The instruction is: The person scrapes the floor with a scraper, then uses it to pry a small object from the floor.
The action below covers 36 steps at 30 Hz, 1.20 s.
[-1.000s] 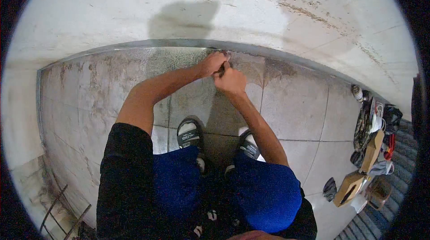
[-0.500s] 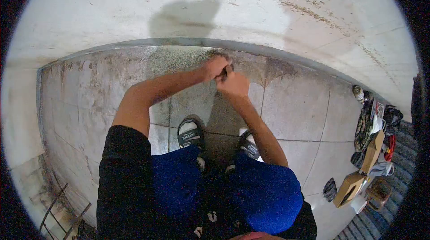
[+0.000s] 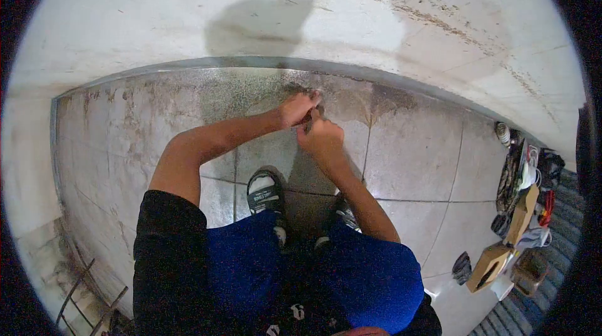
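left grip (image 3: 296,109) clenching on small dark tool (image 3: 311,119) | right grip (image 3: 322,138) clenching on same tool, touching left | tool sitting between both, at stained grey tiled floor (image 3: 407,148) near dirty white wall (image 3: 351,16)

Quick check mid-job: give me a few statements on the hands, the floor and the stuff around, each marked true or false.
1. The left hand and right hand meet low over the tiled floor, close to the wall. True.
2. The right hand rests on a knee. False: it is beside the left hand, closed on a small dark tool.
3. Cardboard boxes lie at the floor's right edge. True.
4. The person is barefoot. False: sandals are on the feet.
5. The tiles are spotless. False: dark stains show near the hands.
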Tool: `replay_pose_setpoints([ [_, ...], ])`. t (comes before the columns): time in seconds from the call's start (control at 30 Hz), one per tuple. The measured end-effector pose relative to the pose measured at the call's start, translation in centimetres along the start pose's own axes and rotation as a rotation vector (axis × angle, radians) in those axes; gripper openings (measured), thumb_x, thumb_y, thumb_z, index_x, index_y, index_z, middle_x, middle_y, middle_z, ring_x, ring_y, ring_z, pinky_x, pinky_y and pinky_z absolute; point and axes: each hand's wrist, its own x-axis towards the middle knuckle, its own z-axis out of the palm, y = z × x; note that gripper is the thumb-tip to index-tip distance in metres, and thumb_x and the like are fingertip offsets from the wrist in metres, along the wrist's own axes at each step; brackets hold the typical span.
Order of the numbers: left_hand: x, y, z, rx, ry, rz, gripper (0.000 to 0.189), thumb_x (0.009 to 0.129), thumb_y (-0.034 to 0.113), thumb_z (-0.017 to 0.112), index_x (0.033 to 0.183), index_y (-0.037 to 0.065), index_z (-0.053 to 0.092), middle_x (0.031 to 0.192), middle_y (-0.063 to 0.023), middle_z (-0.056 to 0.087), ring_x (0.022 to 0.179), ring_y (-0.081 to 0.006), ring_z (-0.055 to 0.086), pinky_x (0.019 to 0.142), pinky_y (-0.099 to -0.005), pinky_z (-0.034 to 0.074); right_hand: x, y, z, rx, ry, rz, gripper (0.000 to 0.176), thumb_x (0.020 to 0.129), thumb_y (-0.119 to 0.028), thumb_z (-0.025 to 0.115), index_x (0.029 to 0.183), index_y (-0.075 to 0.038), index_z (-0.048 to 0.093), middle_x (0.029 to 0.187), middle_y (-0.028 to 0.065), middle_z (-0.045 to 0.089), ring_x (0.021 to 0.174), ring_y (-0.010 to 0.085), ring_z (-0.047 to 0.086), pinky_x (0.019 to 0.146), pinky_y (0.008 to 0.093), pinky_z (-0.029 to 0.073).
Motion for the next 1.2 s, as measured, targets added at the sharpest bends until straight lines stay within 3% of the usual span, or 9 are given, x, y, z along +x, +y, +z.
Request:
replay_pose_setpoints([
  [0.17,2.7,0.0,-3.5,-0.669,-0.008,-0.418,0.053,0.092,0.043,0.044,0.069,-0.003,0.058,0.059,-0.0168,0.057,0.053,-0.0237,0.052,0.057,-0.0432,0.044,3.8,-0.4,-0.8,0.014,-0.054,0.039,0.043,0.074,-0.036,0.060,0.105,-0.005,0.057,0.074,0.0194,0.065,0.069,0.0351,0.064,0.065,0.0455,0.051],
  [0.27,2.3,-0.3,-1.1,-0.624,-0.029,-0.415,0.054,0.094,0.041,0.040,0.067,-0.003,0.055,0.054,-0.0151,0.053,0.049,-0.0222,0.049,0.053,-0.0405,0.044,2.3,-0.4,-1.5,-0.003,-0.073,0.086,0.041,0.074,-0.036,0.059,0.104,-0.007,0.058,0.076,0.0201,0.065,0.072,0.0352,0.064,0.066,0.0461,0.051],
  [0.37,1.7,-0.9,2.7,-0.199,0.415,0.157,0.051,0.096,0.036,0.038,0.067,-0.002,0.055,0.052,-0.0152,0.051,0.048,-0.0204,0.051,0.051,-0.0389,0.043,1.5,-0.1,-1.6,0.011,-0.138,0.141,0.040,0.075,-0.036,0.057,0.104,-0.009,0.059,0.077,0.0203,0.065,0.073,0.0356,0.064,0.067,0.0461,0.051],
  [0.47,3.0,-0.8,-1.4,-0.358,-0.086,-0.178,0.045,0.096,0.031,0.037,0.073,-0.002,0.057,0.055,-0.0167,0.054,0.051,-0.0223,0.057,0.052,-0.0385,0.044,3.3,0.4,-1.2,0.012,-0.077,0.105,0.042,0.076,-0.034,0.057,0.106,-0.005,0.058,0.076,0.0205,0.065,0.071,0.0353,0.065,0.066,0.0459,0.052],
  [0.7,1.6,2.8,-1.4,-0.880,0.012,-0.350,0.034,0.095,0.024,0.039,0.084,-0.003,0.055,0.071,-0.0170,0.059,0.060,-0.0155,0.056,0.058,-0.0384,0.045,1.2,-0.2,-2.7,0.020,-0.142,0.165,0.038,0.076,-0.035,0.056,0.103,-0.008,0.059,0.078,0.0204,0.065,0.073,0.0375,0.064,0.068,0.0463,0.051],
  [0.83,2.1,0.7,0.9,0.005,0.081,0.012,0.038,0.094,0.030,0.040,0.078,0.000,0.056,0.069,-0.0121,0.058,0.057,-0.0152,0.051,0.055,-0.0353,0.042,0.6,0.4,-2.2,0.017,-0.082,0.107,0.041,0.077,-0.032,0.055,0.104,-0.002,0.057,0.074,0.0197,0.065,0.068,0.0345,0.065,0.063,0.0450,0.052],
  [1.0,4.0,1.0,-2.3,-0.571,-0.031,-0.299,0.029,0.092,0.026,0.044,0.097,0.003,0.062,0.067,-0.0184,0.060,0.056,-0.0267,0.059,0.053,-0.0400,0.045,4.0,1.0,-2.2,0.017,-0.069,0.080,0.043,0.079,-0.034,0.053,0.107,-0.003,0.056,0.076,0.0187,0.065,0.068,0.0344,0.065,0.065,0.0460,0.052],
  [1.17,2.5,0.6,2.8,0.110,0.275,0.194,0.043,0.093,0.034,0.043,0.074,0.001,0.063,0.062,-0.0188,0.058,0.055,-0.0254,0.058,0.055,-0.0392,0.046,0.7,0.8,-3.0,-0.012,-0.127,0.153,0.039,0.077,-0.033,0.054,0.104,-0.004,0.058,0.075,0.0189,0.065,0.068,0.0354,0.065,0.065,0.0471,0.052],
  [1.2,2.7,1.1,1.6,-0.101,0.148,0.030,0.039,0.092,0.031,0.043,0.076,0.000,0.061,0.063,-0.0195,0.058,0.057,-0.0255,0.059,0.056,-0.0397,0.046,0.5,0.7,-3.2,-0.014,-0.133,0.159,0.039,0.077,-0.032,0.054,0.103,-0.004,0.059,0.075,0.0189,0.065,0.068,0.0355,0.065,0.064,0.0470,0.052],
])
